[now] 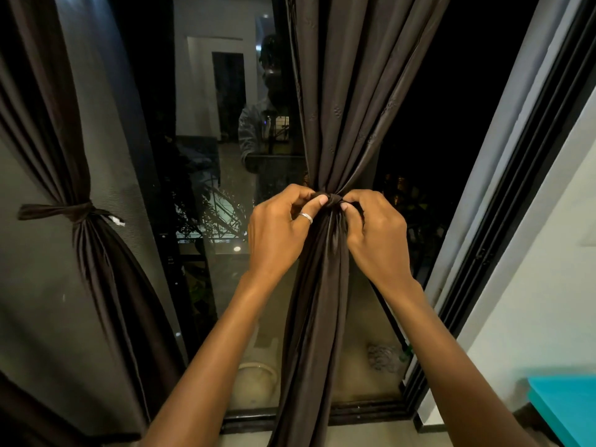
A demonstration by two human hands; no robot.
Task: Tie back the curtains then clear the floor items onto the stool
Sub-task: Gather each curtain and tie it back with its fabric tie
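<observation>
A dark brown curtain (342, 91) hangs in the middle of the window, gathered into a narrow bundle. A tie band (332, 199) of the same cloth wraps the bundle at its waist. My left hand (280, 230) pinches the band from the left, a ring on one finger. My right hand (374, 230) pinches it from the right. The second curtain (93, 259) hangs at the left, bound by a knotted band (69, 212).
Dark window glass (225, 175) reflects a room and a person. The black window frame (503, 227) runs along the right and bottom. A white wall (554, 285) stands at the right, with a turquoise surface (567, 404) at the lower right corner.
</observation>
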